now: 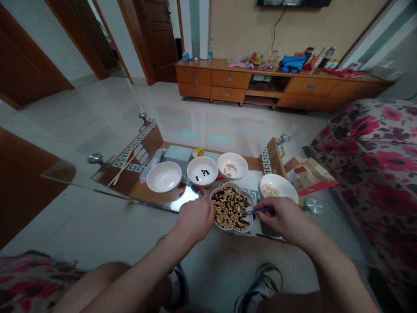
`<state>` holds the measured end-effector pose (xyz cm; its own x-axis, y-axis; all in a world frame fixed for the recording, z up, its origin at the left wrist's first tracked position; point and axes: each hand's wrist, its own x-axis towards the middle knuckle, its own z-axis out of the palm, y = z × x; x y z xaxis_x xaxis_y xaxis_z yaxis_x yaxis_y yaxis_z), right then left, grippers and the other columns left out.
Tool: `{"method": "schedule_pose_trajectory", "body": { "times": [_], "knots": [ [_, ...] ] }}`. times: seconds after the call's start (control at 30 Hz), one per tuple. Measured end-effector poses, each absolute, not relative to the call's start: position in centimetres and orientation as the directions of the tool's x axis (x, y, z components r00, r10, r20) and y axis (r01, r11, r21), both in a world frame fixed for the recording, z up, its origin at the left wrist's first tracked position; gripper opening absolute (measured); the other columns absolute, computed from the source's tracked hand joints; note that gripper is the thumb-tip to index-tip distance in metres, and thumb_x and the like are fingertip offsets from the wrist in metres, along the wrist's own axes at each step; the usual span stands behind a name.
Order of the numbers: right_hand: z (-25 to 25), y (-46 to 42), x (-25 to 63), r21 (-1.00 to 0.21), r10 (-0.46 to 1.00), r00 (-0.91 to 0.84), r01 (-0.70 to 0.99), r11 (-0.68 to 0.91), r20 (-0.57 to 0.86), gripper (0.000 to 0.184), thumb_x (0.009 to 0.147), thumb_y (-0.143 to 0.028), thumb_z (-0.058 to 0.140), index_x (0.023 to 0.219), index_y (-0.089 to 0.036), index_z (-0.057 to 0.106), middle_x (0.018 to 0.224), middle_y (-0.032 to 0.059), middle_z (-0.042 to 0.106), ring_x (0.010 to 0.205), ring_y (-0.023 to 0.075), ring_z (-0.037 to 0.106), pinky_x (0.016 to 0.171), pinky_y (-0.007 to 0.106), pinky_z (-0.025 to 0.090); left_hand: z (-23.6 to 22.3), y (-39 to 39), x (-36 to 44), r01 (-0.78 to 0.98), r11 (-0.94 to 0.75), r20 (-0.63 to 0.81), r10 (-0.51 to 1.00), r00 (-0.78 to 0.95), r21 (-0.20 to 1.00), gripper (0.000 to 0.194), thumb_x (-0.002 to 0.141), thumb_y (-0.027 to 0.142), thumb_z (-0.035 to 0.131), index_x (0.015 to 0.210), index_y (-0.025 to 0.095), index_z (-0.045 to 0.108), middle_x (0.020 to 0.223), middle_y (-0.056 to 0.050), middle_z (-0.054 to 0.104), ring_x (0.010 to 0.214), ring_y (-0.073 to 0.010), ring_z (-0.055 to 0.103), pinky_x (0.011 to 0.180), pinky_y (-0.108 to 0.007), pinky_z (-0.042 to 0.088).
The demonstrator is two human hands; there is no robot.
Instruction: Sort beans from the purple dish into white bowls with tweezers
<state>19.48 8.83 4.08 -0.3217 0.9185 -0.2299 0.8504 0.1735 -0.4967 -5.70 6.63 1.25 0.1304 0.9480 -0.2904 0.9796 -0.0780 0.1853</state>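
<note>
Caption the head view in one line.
Left hand holds a scalloped bowl of mixed beans, right hand holds blue chopsticks in them, four white bowls nearby on a glass table.

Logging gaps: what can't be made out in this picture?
Head view:
Blue chopsticks in the right hand: tips lost among the mixed beans.
Lobed dish under the left hand: rim hidden by fingers.
Wall-mounted TV: cut off by top edge.
Items on the sideboard: too small to name.

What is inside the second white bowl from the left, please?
The round white ceramic bowl holds a few small black beans; the surface beneath it is covered.
</note>
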Motion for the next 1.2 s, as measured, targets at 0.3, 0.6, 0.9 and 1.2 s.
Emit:
{"method": "schedule_pose_trajectory", "body": {
  "times": [0.3,0.6,0.9,1.2],
  "knots": [
    [3.80,8.87,19.07,-0.508,0.907,-0.376,0.828,0.238,-0.188,0.025,0.081,-0.021,0.058,0.088,-0.020,0.083,0.067,0.0042,0.073,0.057,0.0156,0.060,0.057,0.027,0.041,1.49,6.71,-5.61,0.980,-0.064,-0.319,0.940,0.122,0.188,0.056,0.105,0.040,0.020,0.099,0.017,0.072,0.098,-0.014,0.077,0.088,-0.0276,0.074,0.078,-0.040,0.055],
    [3.98,8.99,19.16,-0.505,0.898,-0.418,0.810,0.300,-0.137,0.025,0.084,-0.020,0.058,0.086,-0.021,0.083,0.075,0.0059,0.077,0.064,0.0173,0.065,0.060,0.028,0.043,1.29,6.67,-5.69,0.977,-0.074,-0.301,0.944,0.133,0.197,0.056,0.106,0.039,0.021,0.099,0.017,0.071,0.096,-0.014,0.077,0.087,-0.0283,0.074,0.078,-0.042,0.055],
    [4.09,8.86,19.33,-0.470,0.933,-0.344,0.844,0.258,-0.106,0.026,0.084,-0.027,0.059,0.093,-0.020,0.083,0.076,0.0064,0.076,0.063,0.0179,0.063,0.059,0.029,0.044,1.35,6.68,-5.76,0.977,-0.075,-0.306,0.942,0.135,0.199,0.055,0.106,0.040,0.022,0.099,0.017,0.072,0.096,-0.014,0.077,0.086,-0.0274,0.073,0.079,-0.041,0.055],
    [3.69,8.96,19.05,-0.475,0.897,-0.410,0.830,0.292,-0.165,0.024,0.083,-0.019,0.059,0.086,-0.020,0.082,0.073,0.0058,0.075,0.061,0.0165,0.063,0.059,0.028,0.042,1.36,6.66,-5.70,0.978,-0.073,-0.322,0.937,0.135,0.197,0.055,0.106,0.040,0.020,0.101,0.017,0.071,0.096,-0.014,0.076,0.088,-0.0285,0.074,0.080,-0.042,0.054]
  ]
}}
